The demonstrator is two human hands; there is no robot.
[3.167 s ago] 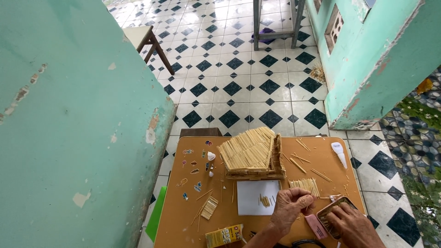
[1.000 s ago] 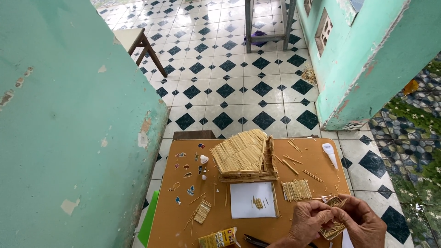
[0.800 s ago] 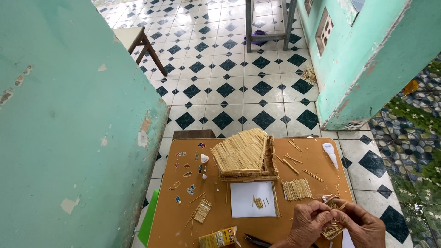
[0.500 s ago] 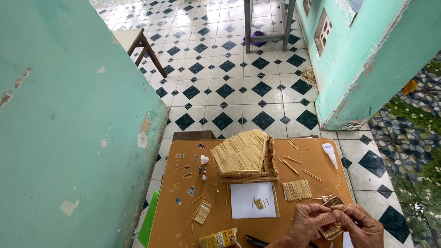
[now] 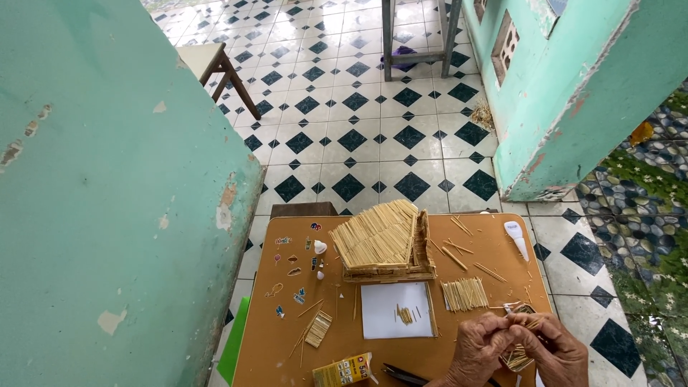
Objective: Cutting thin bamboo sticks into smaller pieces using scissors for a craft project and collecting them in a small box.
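Left hand (image 5: 481,342) and right hand (image 5: 555,349) together low over the tabletop (image 5: 279,344), fingers (image 5: 502,324) clamped on a thin stick (image 5: 517,309); stick bundle (image 5: 464,294) just beyond.

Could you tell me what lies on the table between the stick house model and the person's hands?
In the head view, a white sheet with a few sticks and a flat stick row lie there.

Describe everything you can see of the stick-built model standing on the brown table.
The stick model looks like a small house roof of thin pale wooden sticks laid side by side in overlapping rows. Two sloped panels meet at a ridge over a low stick base. It stands on the table, behind the white paper sheet. Neither hand touches it.
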